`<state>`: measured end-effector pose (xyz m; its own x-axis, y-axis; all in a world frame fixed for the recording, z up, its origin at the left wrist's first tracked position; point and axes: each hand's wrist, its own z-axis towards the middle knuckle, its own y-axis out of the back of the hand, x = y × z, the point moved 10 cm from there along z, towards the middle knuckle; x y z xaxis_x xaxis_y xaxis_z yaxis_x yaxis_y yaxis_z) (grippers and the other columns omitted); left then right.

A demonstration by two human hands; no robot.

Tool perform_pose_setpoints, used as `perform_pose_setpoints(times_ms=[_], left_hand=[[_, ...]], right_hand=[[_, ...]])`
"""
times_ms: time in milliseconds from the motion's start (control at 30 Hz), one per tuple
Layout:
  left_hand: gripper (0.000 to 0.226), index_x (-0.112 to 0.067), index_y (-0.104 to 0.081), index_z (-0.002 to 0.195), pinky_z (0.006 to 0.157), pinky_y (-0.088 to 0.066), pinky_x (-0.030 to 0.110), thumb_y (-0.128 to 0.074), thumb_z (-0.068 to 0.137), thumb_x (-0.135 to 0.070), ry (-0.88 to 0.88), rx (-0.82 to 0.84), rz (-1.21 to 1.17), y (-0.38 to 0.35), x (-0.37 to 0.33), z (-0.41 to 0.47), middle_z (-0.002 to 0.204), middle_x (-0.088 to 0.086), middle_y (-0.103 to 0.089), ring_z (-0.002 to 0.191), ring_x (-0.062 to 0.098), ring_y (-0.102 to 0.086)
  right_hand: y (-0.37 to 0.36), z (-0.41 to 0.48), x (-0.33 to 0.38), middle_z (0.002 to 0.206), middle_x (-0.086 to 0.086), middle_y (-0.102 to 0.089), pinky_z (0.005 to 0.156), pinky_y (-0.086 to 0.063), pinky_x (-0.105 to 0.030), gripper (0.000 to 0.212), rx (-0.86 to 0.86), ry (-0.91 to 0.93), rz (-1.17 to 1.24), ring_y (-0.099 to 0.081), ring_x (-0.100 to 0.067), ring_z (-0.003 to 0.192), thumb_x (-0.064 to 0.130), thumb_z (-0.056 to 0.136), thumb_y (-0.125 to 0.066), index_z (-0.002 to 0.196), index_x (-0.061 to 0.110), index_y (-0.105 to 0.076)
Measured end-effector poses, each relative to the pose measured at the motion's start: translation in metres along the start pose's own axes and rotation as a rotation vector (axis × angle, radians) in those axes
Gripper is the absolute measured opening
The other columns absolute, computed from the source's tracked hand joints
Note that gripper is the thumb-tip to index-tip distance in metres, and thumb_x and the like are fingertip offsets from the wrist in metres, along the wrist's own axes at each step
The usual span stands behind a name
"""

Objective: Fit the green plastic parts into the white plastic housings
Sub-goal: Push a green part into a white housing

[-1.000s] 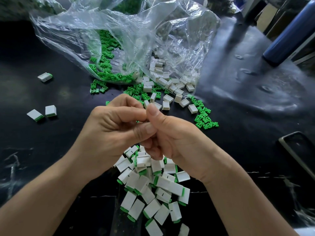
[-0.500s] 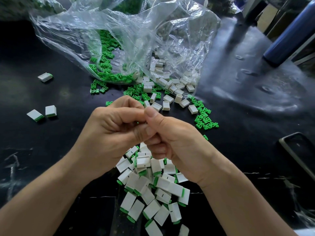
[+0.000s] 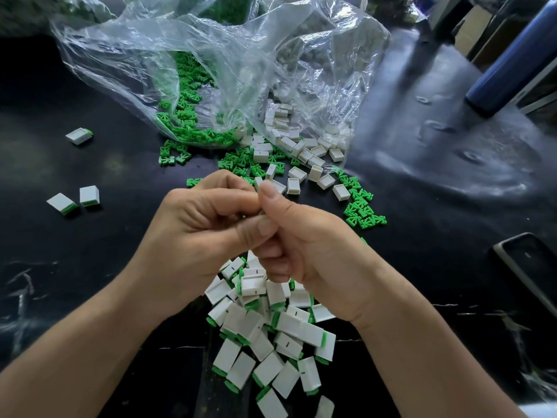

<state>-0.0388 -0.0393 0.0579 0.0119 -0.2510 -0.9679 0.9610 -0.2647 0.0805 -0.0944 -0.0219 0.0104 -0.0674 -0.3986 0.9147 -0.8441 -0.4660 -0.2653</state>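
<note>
Bare left hand [image 3: 199, 233] and right hand [image 3: 319, 251], 2 bare forearms, short plain thumbnails.

The left hand [image 3: 199, 230] and right hand [image 3: 307, 245] close round a part [image 3: 242, 217]. Only a green speck of it shows, and I cannot tell if a housing is with it. The hands cover the far end of the pile [image 3: 271, 333]. The bag [image 3: 211, 55] is cut by the top edge, the blue cylinder [image 3: 512, 61] and the grey-rimmed thing [image 3: 530, 267] by the right edge.

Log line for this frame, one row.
left hand: pinching mostly hidden part | right hand: pinching same part | assembled pile: beneath hands
</note>
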Motion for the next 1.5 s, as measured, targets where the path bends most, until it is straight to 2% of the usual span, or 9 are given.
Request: perform_pose_setpoints(times_ms=[167,400,767,900,1000,1133,1200,1300,1500], left_hand=[[0.020,-0.008,-0.073,0.073,0.057,-0.054,0.037,-0.080,0.055,-0.013,0.085,-0.040,-0.160,0.007,0.009,-0.003,0.071,-0.005,-0.058,0.053,0.022,-0.060],[0.025,-0.013,-0.076,0.079,0.057,-0.052,0.024,-0.075,0.054,-0.010,0.170,-0.017,-0.202,0.006,0.016,-0.005,0.080,0.002,-0.058,0.057,0.022,-0.062],[0.021,-0.017,-0.076,0.067,0.057,-0.052,0.025,-0.058,0.063,-0.009,0.228,-0.061,-0.178,0.008,0.016,-0.004,0.078,-0.004,-0.067,0.061,0.017,-0.064],[0.019,-0.008,-0.075,0.072,0.060,-0.055,0.031,-0.057,0.065,-0.007,0.241,0.007,-0.187,0.001,0.016,-0.005,0.075,0.012,-0.071,0.059,0.028,-0.064],[0.020,-0.003,-0.073,0.080,0.062,-0.057,0.032,-0.063,0.063,-0.004,0.224,0.050,-0.221,-0.003,0.013,-0.005,0.071,0.023,-0.068,0.060,0.036,-0.064],[0.024,-0.006,-0.075,0.086,0.076,-0.058,0.039,-0.061,0.066,-0.009,0.246,0.003,-0.214,0.002,0.019,-0.006,0.086,0.022,-0.070,0.080,0.043,-0.065],[0.024,-0.009,-0.075,0.085,0.078,-0.057,0.037,-0.060,0.067,-0.009,0.246,-0.020,-0.218,0.003,0.019,-0.006,0.089,0.019,-0.072,0.085,0.041,-0.065],[0.024,-0.012,-0.075,0.086,0.074,-0.057,0.031,-0.059,0.068,-0.009,0.235,-0.025,-0.227,0.001,0.019,-0.006,0.090,0.014,-0.073,0.085,0.034,-0.068],[0.024,-0.013,-0.074,0.085,0.072,-0.053,0.022,-0.058,0.068,-0.009,0.223,-0.045,-0.247,0.001,0.020,-0.007,0.095,0.007,-0.073,0.092,0.021,-0.069]], right_hand=[[-0.004,0.000,0.000,0.066,0.002,-0.039,0.051,-0.025,-0.020,0.056,0.082,-0.017,0.052,-0.032,-0.008,0.057,0.044,0.081,-0.036,0.110,0.002,-0.056],[0.002,0.000,-0.003,0.061,0.004,-0.044,0.053,-0.023,-0.024,0.037,0.060,-0.030,0.077,-0.034,-0.009,0.057,0.041,0.079,-0.040,0.090,0.012,-0.060],[0.014,0.006,-0.005,0.072,-0.008,-0.049,0.046,-0.027,-0.019,0.036,-0.032,-0.020,-0.062,-0.039,-0.009,0.052,0.043,0.076,-0.045,0.074,0.014,-0.067],[0.017,0.004,-0.005,0.059,0.004,-0.049,0.045,-0.032,-0.016,0.059,-0.060,-0.013,-0.154,-0.041,-0.006,0.050,0.042,0.081,-0.045,0.100,-0.013,-0.055],[0.015,0.000,0.002,0.065,0.003,-0.042,0.049,-0.030,-0.016,0.055,-0.059,0.026,-0.166,-0.036,-0.007,0.057,0.034,0.092,-0.047,0.120,-0.014,-0.047],[0.014,-0.002,0.004,0.062,0.005,-0.037,0.048,-0.029,-0.015,0.038,-0.087,0.025,-0.105,-0.033,-0.006,0.054,0.026,0.093,-0.043,0.109,-0.006,-0.057],[0.013,-0.002,0.005,0.061,0.005,-0.036,0.047,-0.029,-0.014,0.028,-0.104,0.037,-0.093,-0.031,-0.006,0.052,0.024,0.093,-0.042,0.097,0.002,-0.058],[0.016,-0.001,0.005,0.061,0.005,-0.035,0.047,-0.028,-0.014,0.041,-0.142,0.036,-0.111,-0.030,-0.005,0.052,0.021,0.096,-0.041,0.112,-0.015,-0.049],[0.017,-0.001,0.007,0.061,0.004,-0.034,0.051,-0.027,-0.017,0.042,-0.179,0.074,-0.135,-0.029,-0.006,0.053,0.021,0.097,-0.040,0.116,-0.016,-0.047]])
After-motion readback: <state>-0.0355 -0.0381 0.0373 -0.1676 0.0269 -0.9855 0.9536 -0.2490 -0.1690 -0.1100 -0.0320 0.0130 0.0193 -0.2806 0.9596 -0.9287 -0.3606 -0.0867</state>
